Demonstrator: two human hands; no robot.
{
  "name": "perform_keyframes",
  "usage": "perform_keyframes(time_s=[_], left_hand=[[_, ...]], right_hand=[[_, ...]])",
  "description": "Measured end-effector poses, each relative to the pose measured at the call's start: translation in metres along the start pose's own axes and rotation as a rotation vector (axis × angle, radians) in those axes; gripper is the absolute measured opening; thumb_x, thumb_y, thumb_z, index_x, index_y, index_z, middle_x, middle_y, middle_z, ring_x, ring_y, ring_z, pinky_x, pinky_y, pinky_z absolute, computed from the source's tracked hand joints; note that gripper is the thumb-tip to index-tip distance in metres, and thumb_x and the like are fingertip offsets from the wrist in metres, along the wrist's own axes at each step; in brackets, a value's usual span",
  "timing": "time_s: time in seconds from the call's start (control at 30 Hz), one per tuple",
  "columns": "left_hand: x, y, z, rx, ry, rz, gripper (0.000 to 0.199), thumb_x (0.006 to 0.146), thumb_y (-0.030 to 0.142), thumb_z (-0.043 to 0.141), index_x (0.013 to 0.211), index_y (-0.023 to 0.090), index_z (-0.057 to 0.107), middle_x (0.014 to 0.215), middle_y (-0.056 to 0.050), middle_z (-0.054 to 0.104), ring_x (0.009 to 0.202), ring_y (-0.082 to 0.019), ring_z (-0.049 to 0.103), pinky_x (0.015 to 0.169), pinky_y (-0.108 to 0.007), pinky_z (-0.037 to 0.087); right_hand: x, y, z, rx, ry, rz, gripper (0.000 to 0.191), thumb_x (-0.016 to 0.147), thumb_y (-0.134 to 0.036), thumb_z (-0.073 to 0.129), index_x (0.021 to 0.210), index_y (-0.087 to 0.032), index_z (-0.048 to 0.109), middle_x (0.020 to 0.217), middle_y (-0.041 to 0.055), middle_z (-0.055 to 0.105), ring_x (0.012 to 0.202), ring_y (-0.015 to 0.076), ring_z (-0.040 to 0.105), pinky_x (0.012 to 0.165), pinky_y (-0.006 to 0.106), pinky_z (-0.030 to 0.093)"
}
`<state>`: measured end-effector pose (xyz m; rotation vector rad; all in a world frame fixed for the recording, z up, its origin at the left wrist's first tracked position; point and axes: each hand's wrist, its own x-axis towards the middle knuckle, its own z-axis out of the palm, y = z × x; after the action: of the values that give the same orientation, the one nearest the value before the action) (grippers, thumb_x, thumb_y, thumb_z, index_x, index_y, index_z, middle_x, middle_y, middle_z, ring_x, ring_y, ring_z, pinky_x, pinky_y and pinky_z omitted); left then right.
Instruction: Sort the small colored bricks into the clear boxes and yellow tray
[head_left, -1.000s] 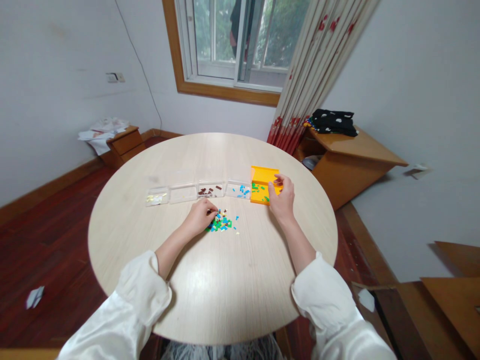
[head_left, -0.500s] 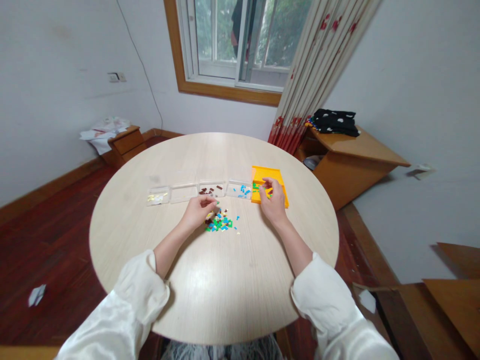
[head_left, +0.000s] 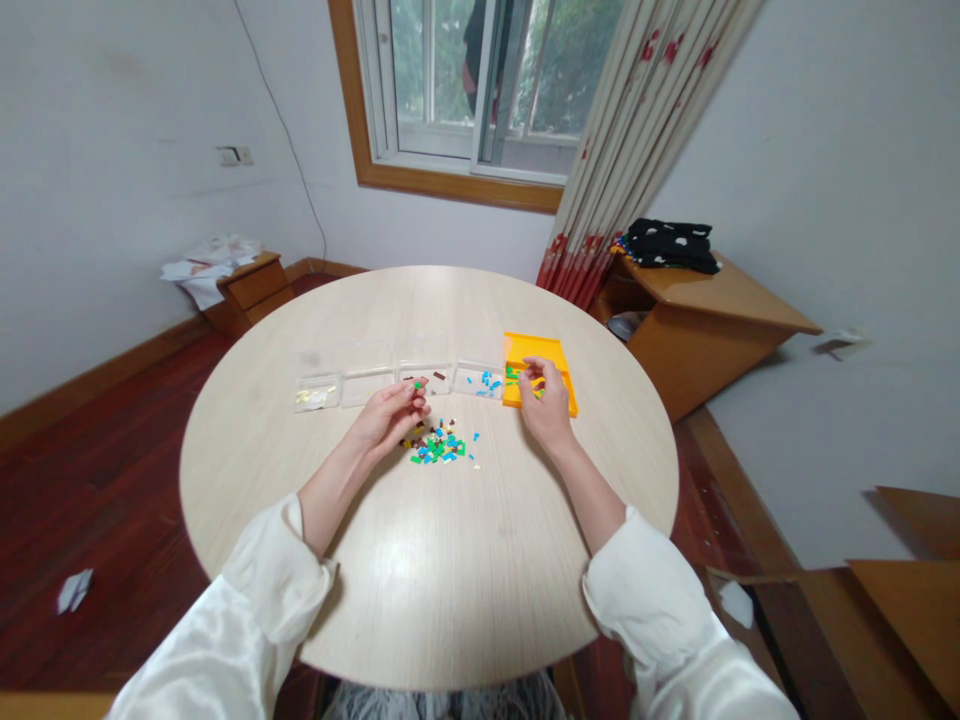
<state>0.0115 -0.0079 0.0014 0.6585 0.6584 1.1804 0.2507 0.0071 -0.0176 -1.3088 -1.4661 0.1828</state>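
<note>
Mixed brick heap (head_left: 436, 447): While a few pieces stray right, most lie together, well in from the round table's (head_left: 420, 590) near edge.
Left hand (head_left: 384, 420): pinches a small green brick (head_left: 418, 386) in its fingertips, raised just beyond the heap.
Green brick: apparently at the carrying step; the next move calls for a steady pinch.
Right hand (head_left: 546, 405): thumb and fingers curved apart at the yellow box (head_left: 532, 347); contact unclear.
Transparent boxes (head_left: 472, 392): rowed from the yellow box toward the table's left edge.

I note white walls (head_left: 825, 180), dark red floorboards (head_left: 97, 480), a wood-framed window (head_left: 480, 110) before me admitting daylight, and a red-patterned curtain (head_left: 637, 130) at its right.
</note>
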Motion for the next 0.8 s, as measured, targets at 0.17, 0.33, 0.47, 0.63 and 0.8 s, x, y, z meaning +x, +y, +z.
perform_keyframes(time_s=[0.17, 0.33, 0.47, 0.63, 0.8], left_hand=[[-0.0015, 0.0004, 0.0031, -0.059, 0.006, -0.017, 0.009, 0.072, 0.016, 0.069, 0.072, 0.011, 0.062, 0.066, 0.001, 0.054, 0.054, -0.005, 0.046, 0.059, -0.02, 0.046], [-0.0031, 0.0015, 0.0064, -0.09, 0.011, -0.042, 0.018, 0.077, 0.023, 0.068, 0.067, 0.012, 0.057, 0.06, 0.002, 0.048, 0.053, -0.006, 0.044, 0.057, -0.02, 0.043], [-0.0033, 0.0018, 0.007, -0.106, 0.011, -0.046, 0.025, 0.08, 0.027, 0.065, 0.064, 0.013, 0.052, 0.058, 0.004, 0.043, 0.052, -0.006, 0.042, 0.056, -0.02, 0.041], [-0.0034, 0.0028, 0.0091, -0.132, -0.006, -0.066, 0.031, 0.083, 0.028, 0.061, 0.058, 0.013, 0.048, 0.056, 0.004, 0.039, 0.049, -0.005, 0.038, 0.055, -0.02, 0.04], [-0.0034, 0.0033, 0.0096, -0.143, 0.011, -0.052, 0.027, 0.083, 0.025, 0.061, 0.061, 0.013, 0.051, 0.057, 0.004, 0.041, 0.05, -0.005, 0.04, 0.055, -0.02, 0.041]], right_hand=[[-0.0011, 0.0009, 0.0015, -0.005, -0.017, -0.007, 0.02, 0.081, -0.025, 0.047, 0.097, -0.018, 0.055, 0.089, 0.0072, 0.061, 0.083, 0.0196, 0.055, 0.075, 0.035, 0.043], [-0.0019, 0.0005, 0.0029, -0.001, -0.034, -0.004, 0.02, 0.081, -0.026, 0.046, 0.097, -0.018, 0.056, 0.088, 0.007, 0.061, 0.083, 0.0195, 0.055, 0.075, 0.035, 0.043], [-0.0023, 0.0019, 0.0046, 0.0, -0.037, -0.013, 0.019, 0.081, -0.025, 0.047, 0.096, -0.019, 0.056, 0.087, 0.0063, 0.061, 0.082, 0.0189, 0.055, 0.075, 0.034, 0.043], [-0.003, 0.0028, 0.0057, 0.007, -0.044, -0.017, 0.018, 0.082, -0.025, 0.047, 0.096, -0.019, 0.056, 0.088, 0.0064, 0.061, 0.081, 0.0185, 0.054, 0.074, 0.033, 0.043], [-0.0035, 0.0022, 0.0058, -0.003, -0.058, -0.01, 0.019, 0.082, -0.025, 0.045, 0.096, -0.018, 0.056, 0.088, 0.0068, 0.061, 0.082, 0.0187, 0.054, 0.074, 0.033, 0.042]])
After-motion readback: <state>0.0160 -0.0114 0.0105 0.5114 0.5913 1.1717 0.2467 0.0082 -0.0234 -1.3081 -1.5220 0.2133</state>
